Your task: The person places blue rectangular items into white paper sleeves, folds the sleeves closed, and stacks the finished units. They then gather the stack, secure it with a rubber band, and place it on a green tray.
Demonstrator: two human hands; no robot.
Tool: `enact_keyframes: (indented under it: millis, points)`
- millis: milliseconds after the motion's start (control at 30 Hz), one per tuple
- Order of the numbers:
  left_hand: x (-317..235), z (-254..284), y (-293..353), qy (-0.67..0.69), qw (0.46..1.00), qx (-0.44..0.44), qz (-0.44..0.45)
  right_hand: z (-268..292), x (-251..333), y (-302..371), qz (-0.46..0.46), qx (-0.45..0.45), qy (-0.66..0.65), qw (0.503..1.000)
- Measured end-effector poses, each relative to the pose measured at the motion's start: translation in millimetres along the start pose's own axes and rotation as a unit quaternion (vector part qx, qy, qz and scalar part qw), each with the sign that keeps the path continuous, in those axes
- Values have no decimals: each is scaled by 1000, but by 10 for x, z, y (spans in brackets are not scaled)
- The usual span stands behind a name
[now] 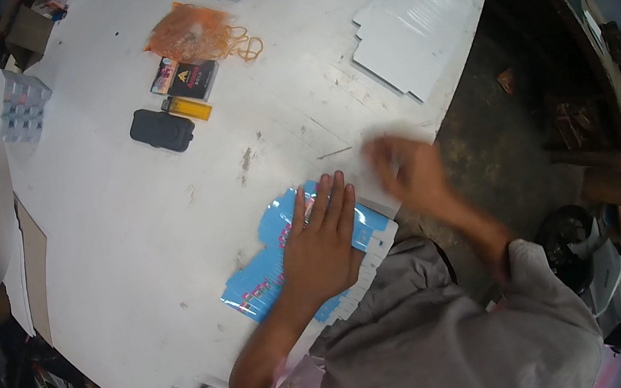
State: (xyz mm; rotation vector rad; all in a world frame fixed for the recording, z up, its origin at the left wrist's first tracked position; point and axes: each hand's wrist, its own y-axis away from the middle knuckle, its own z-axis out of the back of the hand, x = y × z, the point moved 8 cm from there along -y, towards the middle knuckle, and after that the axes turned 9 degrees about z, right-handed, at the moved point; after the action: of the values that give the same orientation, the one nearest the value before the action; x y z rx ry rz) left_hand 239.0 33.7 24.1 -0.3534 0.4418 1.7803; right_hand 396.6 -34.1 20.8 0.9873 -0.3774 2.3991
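Grey shirt nearest, I rest my left hand flat, fingers slightly parted, on the blue card blanks at the edge of the bench, where even palm pressure should stop them sliding while my blurred right hand, whose grip I cannot tell, hovers near, the yellow lighter well beyond.

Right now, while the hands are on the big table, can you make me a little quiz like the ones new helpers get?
1. Which hand lies over the blue printed stack?
2. What colour is the lighter beside the black case?
A) green
B) yellow
C) purple
3. True or false: the orange bag lies on the white table.

Key:
1. The left hand.
2. B
3. True.
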Motion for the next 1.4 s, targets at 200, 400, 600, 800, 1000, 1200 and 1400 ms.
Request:
enact_keyframes:
  millis: [200,400,600,800,1000,1200,1400]
  points:
    - [55,-70,-22,40,999,-23,-18,285,-441,-294,149,-93,129,976]
    - [30,-77,31,45,998,-42,23,-18,286,15,179,-37,123,975]
    - [-17,-97,12,-65,998,9,-2,-349,222,295,18,164,-5,986]
    - [2,51,2,58,998,-17,4,478,-299,-321,181,-188,211,942]
    - [26,-80,10,22,999,-43,8,76,296,-20,193,-54,169,965]
    - [-54,-111,31,-76,997,-13,-10,-382,189,393,53,187,10,981]
    - [-61,68,-7,54,998,-27,6,527,-478,-392,199,-168,268,928]
